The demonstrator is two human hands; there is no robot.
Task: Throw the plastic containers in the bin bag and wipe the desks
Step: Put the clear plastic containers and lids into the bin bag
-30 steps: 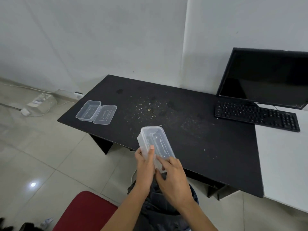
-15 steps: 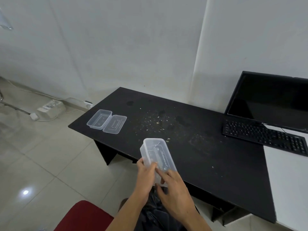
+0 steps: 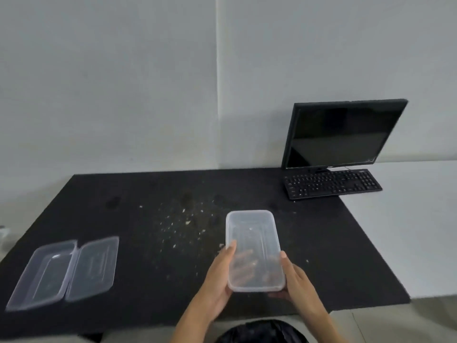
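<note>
A black worktop (image 3: 123, 191) is stretching across a plain room, sitting against a pale grey wall (image 3: 123, 82). A white worktop (image 3: 408, 219) is adjoining it on the right. A dark, switched-off monitor (image 3: 338, 134) is standing at the back right, with a black keyboard (image 3: 331, 184) lying just in front of it. Pale crumbs (image 3: 183, 219) and a few dull smudges are dotting the middle of the black surface.

Near the left front corner, an open clear container (image 3: 42, 276) and a clear lid (image 3: 92, 267) are lying side by side, their long edges touching.

Both hands are holding a second clear plastic container (image 3: 252, 243) above the near middle of the black worktop. The left hand (image 3: 217, 276) is gripping its left side, thumb lying along the rim and fingers curling underneath. The right hand (image 3: 299, 283) is gripping the right side in the same way, thumb on the rim. The fingers of both hands are showing faintly through the plastic.

A black bin bag (image 3: 262, 332) is showing at the bottom edge, below the hands, with only its crumpled top in view. The picture is slightly blurred, so it is hard to tell whether the held container is facing up or is turned over, and any lettering on it is unreadable. The forearms are being cut off by the frame.
</note>
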